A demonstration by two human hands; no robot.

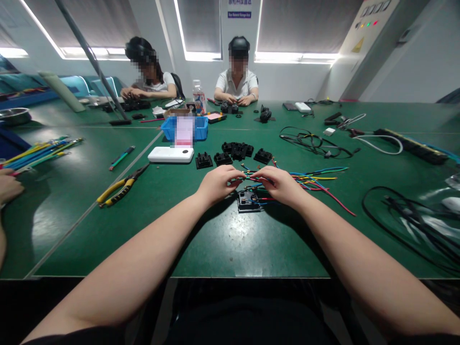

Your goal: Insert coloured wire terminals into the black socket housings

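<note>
My left hand (222, 183) and my right hand (279, 184) meet above the table, fingertips almost touching. Both are closed in a pinch on a thin green wire (247, 177), of which only a short bit shows between the fingers. Right below them lies a black plastic socket housing (247, 203) with metal contacts and a red and a blue wire running to its right side. Loose coloured wires (319, 179) in red, yellow, green and blue fan out beyond my right hand. Several more black plastic housings (237, 150) sit just past my fingers.
Yellow-handled pliers (122, 186) and a white device (170, 155) lie to the left, near a blue bin (201, 128). Black cables (406, 215) coil on the right. Two people (237, 81) sit across the green table; another person's hand (9, 187) is at the left edge.
</note>
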